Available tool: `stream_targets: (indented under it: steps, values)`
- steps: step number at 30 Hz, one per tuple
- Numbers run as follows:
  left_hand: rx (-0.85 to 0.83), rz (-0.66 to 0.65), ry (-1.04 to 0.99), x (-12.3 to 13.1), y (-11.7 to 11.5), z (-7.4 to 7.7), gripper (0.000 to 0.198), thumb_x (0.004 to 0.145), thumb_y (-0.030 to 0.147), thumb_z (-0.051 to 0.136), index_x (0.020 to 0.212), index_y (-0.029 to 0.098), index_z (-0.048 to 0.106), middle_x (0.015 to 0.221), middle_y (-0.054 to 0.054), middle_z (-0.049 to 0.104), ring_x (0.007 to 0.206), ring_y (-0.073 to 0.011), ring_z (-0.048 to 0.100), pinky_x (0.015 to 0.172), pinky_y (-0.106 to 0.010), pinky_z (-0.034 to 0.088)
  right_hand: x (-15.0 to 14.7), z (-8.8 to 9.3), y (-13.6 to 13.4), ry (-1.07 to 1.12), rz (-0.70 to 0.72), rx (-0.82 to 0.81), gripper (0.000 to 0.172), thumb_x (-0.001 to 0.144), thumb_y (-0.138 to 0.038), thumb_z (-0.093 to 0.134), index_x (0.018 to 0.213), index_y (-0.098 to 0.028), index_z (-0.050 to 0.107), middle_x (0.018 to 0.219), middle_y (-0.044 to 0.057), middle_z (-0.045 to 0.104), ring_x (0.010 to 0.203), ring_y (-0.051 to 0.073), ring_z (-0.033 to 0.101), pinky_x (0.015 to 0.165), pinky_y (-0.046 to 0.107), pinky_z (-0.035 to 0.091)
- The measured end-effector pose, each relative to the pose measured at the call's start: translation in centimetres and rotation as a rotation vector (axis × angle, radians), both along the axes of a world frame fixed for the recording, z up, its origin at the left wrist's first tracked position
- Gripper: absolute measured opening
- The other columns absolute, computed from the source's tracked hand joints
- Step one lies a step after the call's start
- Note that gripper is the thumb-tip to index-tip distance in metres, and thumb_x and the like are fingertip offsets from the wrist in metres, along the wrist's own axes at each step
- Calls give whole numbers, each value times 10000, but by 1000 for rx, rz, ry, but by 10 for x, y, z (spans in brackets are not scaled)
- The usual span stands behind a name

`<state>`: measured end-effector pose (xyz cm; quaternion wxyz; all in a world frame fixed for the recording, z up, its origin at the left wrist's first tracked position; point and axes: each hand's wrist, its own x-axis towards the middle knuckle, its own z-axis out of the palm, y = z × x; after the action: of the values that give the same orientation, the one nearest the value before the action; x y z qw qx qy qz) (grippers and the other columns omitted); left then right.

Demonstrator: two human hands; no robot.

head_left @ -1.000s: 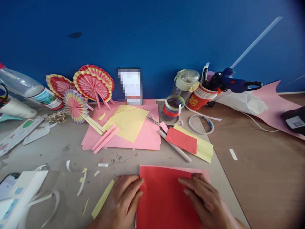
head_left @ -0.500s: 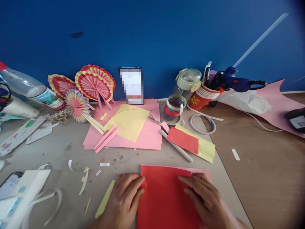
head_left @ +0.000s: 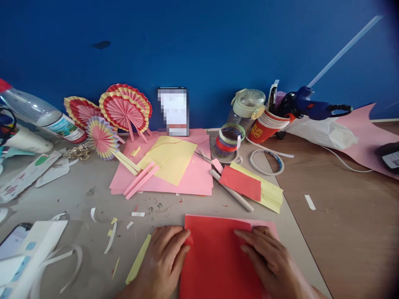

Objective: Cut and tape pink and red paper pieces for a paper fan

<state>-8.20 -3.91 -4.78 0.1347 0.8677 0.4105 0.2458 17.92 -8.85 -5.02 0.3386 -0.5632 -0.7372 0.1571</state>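
Observation:
A sheet of red paper (head_left: pixel 220 261) lies in front of me on the table, over a pink sheet (head_left: pixel 270 227) that shows along its right side. At the red paper's left edge, my left hand (head_left: pixel 166 253) has its thumb and forefinger closed on the edge. My right hand (head_left: pixel 271 257) grips the opposite edge, thumb and fingertips resting on the red surface. The undersides of both hands are hidden. Just left of my left hand lies a yellow paper strip (head_left: pixel 137 261).
Behind stand pleated paper fans (head_left: pixel 124 112), an upright phone (head_left: pixel 173 112), tape rolls (head_left: pixel 230 139), a lidded bottle (head_left: pixel 247 104) and red paper cups (head_left: pixel 266 126) with a glue gun (head_left: pixel 311 104). Pink and yellow sheets (head_left: pixel 170 160), scissors (head_left: pixel 202 155) and a small red piece (head_left: pixel 241 182) lie ahead.
The whole view has shifted very slightly. Both hands keep the same place on the red paper, and nothing is taken up or let go.

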Motion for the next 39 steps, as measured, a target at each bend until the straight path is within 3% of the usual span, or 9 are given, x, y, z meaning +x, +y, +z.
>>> stream_targets:
  steps: [39]
  values:
    - [-33,17,36,-2,-4,-6,243,916,171,471,1125,219,585,939,-59,651,858,-174,629,787,-306,500,0,-2,-2,-26,-22,-2,264,872,-130,476,1063,-203,642,803,36,711,696,179,649,612,285,563]
